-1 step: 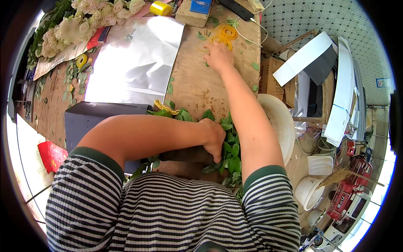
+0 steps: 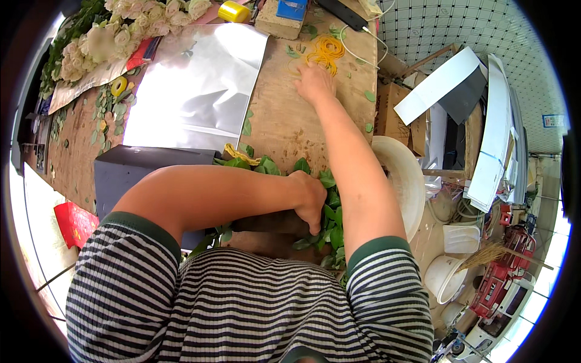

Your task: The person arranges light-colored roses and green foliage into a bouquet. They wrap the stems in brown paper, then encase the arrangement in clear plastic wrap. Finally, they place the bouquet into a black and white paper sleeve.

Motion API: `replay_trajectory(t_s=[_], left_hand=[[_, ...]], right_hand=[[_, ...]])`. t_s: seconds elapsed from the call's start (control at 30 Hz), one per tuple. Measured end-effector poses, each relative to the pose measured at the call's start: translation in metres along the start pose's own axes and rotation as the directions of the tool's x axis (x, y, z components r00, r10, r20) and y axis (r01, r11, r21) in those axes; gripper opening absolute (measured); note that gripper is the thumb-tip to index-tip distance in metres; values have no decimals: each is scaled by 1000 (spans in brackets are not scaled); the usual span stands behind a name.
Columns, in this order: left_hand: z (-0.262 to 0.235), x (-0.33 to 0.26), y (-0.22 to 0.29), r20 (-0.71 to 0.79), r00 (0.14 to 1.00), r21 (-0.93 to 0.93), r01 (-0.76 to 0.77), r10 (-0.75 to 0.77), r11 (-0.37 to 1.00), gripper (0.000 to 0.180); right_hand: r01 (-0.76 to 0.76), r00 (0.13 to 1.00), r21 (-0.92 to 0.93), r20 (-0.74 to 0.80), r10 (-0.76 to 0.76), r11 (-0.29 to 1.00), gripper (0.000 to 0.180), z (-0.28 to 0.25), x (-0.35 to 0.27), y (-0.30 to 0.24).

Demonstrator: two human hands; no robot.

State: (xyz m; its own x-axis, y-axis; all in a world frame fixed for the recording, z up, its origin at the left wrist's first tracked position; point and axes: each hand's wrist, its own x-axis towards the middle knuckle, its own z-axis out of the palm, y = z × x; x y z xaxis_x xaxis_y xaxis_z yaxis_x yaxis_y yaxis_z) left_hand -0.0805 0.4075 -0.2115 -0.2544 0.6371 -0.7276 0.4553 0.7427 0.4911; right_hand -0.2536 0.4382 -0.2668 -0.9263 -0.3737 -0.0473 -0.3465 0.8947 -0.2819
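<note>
L hand [image 2: 310,198] is curled round green leafy stems [image 2: 334,235] near the b&w striped shirt [image 2: 260,296]. R hand [image 2: 316,83] is at the thin, loopy yellow bands [image 2: 327,51] on the brown wood table [image 2: 290,118]; can't tell if it's pinching any.

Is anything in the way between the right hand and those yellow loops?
No, nothing visible is in the way: the right hand has its fingers at the near edge of the yellow loops on the wooden table.

glossy silvery sheet [image 2: 193,91]; matt wooden tabletop [image 2: 290,118]; ribbed cloth shirt [image 2: 254,308]; glossy leaves [image 2: 334,236]
</note>
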Motion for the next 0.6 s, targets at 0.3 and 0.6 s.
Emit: replay_trajectory(t_s=[0.3,0.6], left_hand=[[-5,-5,4,59,998,26,5,-7,1000,67],[5,-4,10,-115,993,79,8,2,997,67]], right_hand=[[-64,992,367,121,21,928,16,-22,2,19],[-149,988,859,105,115,490,13,-116,-186,78]])
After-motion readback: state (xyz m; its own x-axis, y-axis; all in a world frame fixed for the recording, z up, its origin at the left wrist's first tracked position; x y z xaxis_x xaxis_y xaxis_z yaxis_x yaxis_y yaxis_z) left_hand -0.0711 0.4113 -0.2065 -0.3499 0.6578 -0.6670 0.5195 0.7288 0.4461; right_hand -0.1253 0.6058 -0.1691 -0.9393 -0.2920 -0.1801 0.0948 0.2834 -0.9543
